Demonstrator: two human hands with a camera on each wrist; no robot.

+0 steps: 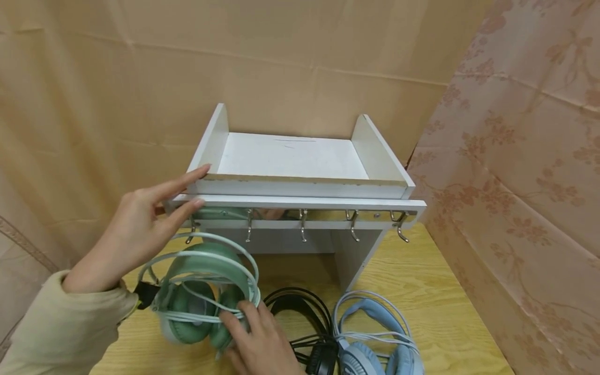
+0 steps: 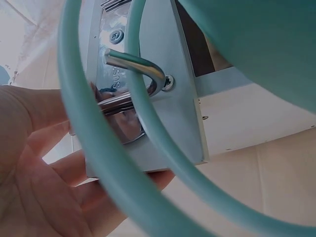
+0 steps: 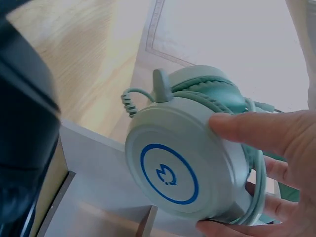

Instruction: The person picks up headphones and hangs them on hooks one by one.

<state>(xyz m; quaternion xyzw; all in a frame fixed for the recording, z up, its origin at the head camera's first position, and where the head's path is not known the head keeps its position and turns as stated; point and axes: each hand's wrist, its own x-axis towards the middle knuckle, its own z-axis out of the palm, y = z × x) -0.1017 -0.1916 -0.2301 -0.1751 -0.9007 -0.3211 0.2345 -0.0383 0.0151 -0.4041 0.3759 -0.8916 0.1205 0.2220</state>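
My left hand (image 1: 140,224) grips the left end of the white rack's hook rail (image 1: 300,201), thumb in front and other fingers above or behind. Green headphones (image 1: 182,298), wound with their pale green cable, hang tilted below that end. With my right hand (image 1: 264,338) I hold their ear cup (image 3: 170,173), thumb on its rim and fingers underneath. In the left wrist view, the thin green headband tubes (image 2: 89,123) pass across the leftmost metal hook (image 2: 160,79). Whether the hook bears their weight, I cannot tell.
Black headphones (image 1: 322,359) and light blue headphones (image 1: 360,359) lie on the wooden table (image 1: 431,307) at front right. Several metal hooks (image 1: 303,226) line the rail. Above it is the rack's white tray shelf (image 1: 290,159). Beige cloth (image 1: 281,78) hangs behind; pink floral cloth (image 1: 525,172) stands right.
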